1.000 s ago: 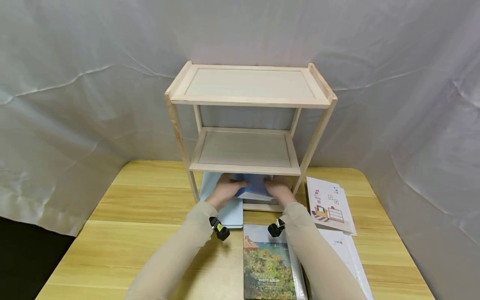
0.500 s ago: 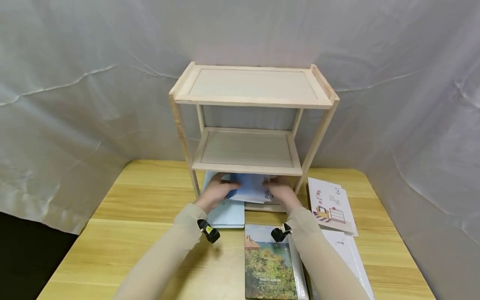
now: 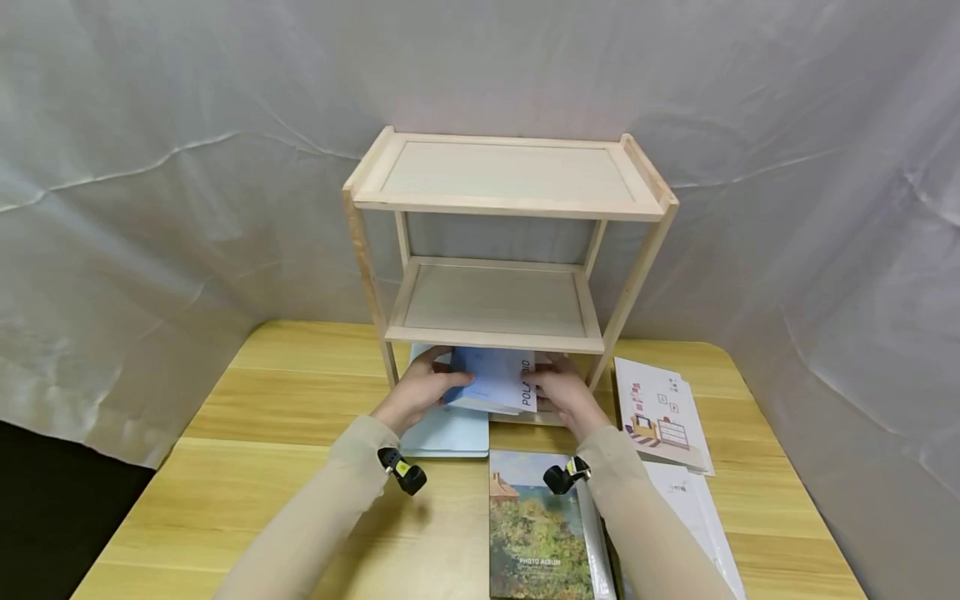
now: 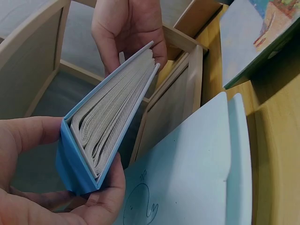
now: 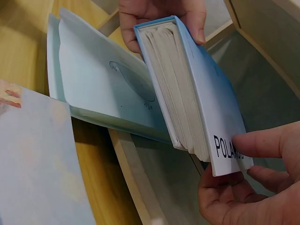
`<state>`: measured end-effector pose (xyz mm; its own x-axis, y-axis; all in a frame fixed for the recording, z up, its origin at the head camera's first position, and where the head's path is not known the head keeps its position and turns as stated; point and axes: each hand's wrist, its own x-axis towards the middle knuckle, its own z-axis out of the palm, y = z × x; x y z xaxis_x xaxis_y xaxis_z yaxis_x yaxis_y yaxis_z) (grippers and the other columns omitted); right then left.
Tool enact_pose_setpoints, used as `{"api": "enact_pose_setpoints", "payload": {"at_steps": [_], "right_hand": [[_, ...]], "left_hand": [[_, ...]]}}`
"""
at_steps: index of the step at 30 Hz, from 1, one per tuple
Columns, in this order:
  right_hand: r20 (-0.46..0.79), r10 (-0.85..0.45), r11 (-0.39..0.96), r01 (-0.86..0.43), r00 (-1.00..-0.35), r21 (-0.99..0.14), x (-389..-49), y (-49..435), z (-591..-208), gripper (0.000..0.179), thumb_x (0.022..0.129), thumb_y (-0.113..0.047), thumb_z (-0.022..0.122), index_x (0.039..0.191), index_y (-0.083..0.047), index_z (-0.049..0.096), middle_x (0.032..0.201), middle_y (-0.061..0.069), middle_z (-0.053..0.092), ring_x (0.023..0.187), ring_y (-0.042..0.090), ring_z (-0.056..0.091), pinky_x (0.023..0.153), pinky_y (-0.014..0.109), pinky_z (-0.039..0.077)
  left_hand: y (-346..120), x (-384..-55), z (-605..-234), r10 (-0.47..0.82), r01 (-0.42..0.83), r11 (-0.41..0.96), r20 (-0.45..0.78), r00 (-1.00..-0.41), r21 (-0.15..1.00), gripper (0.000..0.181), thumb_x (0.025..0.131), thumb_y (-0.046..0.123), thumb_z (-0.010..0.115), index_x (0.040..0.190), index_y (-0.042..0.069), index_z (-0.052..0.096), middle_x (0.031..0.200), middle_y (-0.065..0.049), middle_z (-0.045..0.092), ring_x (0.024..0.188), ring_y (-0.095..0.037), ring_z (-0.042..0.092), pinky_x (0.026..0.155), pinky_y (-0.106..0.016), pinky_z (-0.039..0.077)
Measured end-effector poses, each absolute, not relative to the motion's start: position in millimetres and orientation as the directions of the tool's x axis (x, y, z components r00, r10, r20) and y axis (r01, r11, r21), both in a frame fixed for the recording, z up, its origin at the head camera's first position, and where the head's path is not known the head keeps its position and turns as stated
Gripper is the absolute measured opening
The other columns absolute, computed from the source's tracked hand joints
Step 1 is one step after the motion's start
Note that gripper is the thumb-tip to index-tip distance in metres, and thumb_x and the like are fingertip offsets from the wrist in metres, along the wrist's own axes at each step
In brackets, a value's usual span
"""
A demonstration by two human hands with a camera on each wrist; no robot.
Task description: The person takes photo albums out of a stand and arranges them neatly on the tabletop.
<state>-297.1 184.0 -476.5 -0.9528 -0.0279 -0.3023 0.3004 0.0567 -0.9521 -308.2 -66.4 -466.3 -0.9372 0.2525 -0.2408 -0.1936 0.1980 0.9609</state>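
Both my hands hold a thick blue-and-white photo album, lettered along one end, just in front of and below the middle shelf. My left hand grips its blue spine end, thumb on the cover. My right hand pinches the white lettered end between thumb and fingers. In both wrist views the album is tilted, its page edges showing between the covers. Below it lies a pale blue folder-like book with a whale drawing, partly inside the rack's lower level.
A wooden rack stands at the table's back. Its legs flank my hands. In front lies a photo album with a painted landscape cover. White illustrated books lie to the right. Grey cloth hangs behind the table.
The blue album has shifted slightly toward me from beneath the middle shelf, and more of its lettered cover shows. My left hand has moved a little left.
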Motion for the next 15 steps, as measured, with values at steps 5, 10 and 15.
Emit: {"api": "enact_pose_setpoints", "payload": {"at_steps": [5,10,15], "right_hand": [[-0.319,-0.029,0.049,0.317,-0.947,-0.947,-292.3,184.3,-478.1,0.084,0.102,-0.003,0.066,0.172,-0.01,0.02,0.164,0.031,0.039,0.144,0.051,0.049,0.12,0.059,0.048],[-0.309,-0.043,0.043,0.307,-0.95,-0.951,-286.5,183.1,-480.6,0.079,0.103,-0.004,0.064,0.171,-0.018,0.026,0.154,0.03,0.047,0.129,0.042,0.061,0.109,0.052,0.058],[-0.298,-0.082,0.006,0.298,-0.951,-0.955,-279.1,182.1,-480.9,0.077,0.105,-0.003,0.061,0.171,-0.022,0.025,0.148,0.029,0.048,0.106,0.026,0.065,0.088,0.037,0.066]], "left_hand": [[-70.8,-303.9,-466.0,0.247,-0.203,0.212,-0.254,-0.935,0.956,0.09,0.097,0.021,0.081,0.17,0.012,0.029,0.142,-0.023,0.055,0.082,-0.019,0.053,0.067,-0.031,0.048],[-75.0,-298.2,-464.7,0.262,-0.216,0.203,-0.265,-0.928,0.955,0.092,0.096,0.018,0.081,0.17,0.011,0.027,0.145,-0.025,0.053,0.077,-0.017,0.051,0.063,-0.028,0.047],[-78.9,-291.9,-464.5,0.277,-0.235,0.188,-0.281,-0.919,0.954,0.096,0.094,0.015,0.083,0.171,0.011,0.024,0.15,-0.026,0.049,0.079,-0.017,0.051,0.062,-0.026,0.047]]}}
